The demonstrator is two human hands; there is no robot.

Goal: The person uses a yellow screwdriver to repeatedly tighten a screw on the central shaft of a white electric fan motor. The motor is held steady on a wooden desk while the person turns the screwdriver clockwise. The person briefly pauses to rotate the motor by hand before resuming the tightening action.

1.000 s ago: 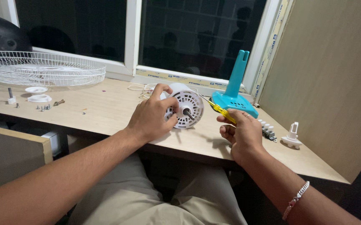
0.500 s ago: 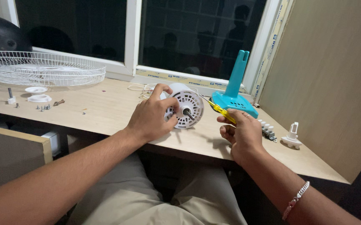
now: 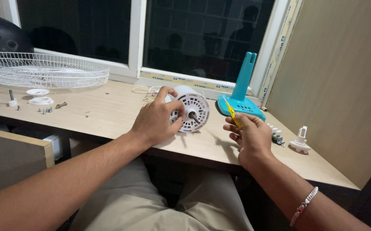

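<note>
The left hand [image 3: 155,122] wraps around a white fan motor [image 3: 190,109] that lies on its side on the wooden surface [image 3: 108,111], close to the front edge. The fingers curl over the top and the thumb presses the vented face. A dark shaft [image 3: 195,118] sticks out of that face toward the right hand.

The right hand [image 3: 250,139] hovers just beside the motor, its fingers pinched closed on a yellow screwdriver [image 3: 231,114]. The tool runs up and back from the fingers, its upper end in front of a teal fan base [image 3: 241,102] with a tall upright neck, which stands behind the hand near the window [image 3: 202,38]. A silver bracelet [image 3: 304,205] sits on the right wrist.

To the right of the hand lie a small row of switch buttons [image 3: 275,134] and a white plastic part [image 3: 300,142]. A coil of white cord [image 3: 144,90] lies behind the motor.

At the far left a white wire grille [image 3: 42,70] lies flat, with a dark rounded object [image 3: 1,36] behind it. In front of the grille are two white discs [image 3: 37,92], a short bolt [image 3: 10,98] and loose screws [image 3: 46,110].
</note>
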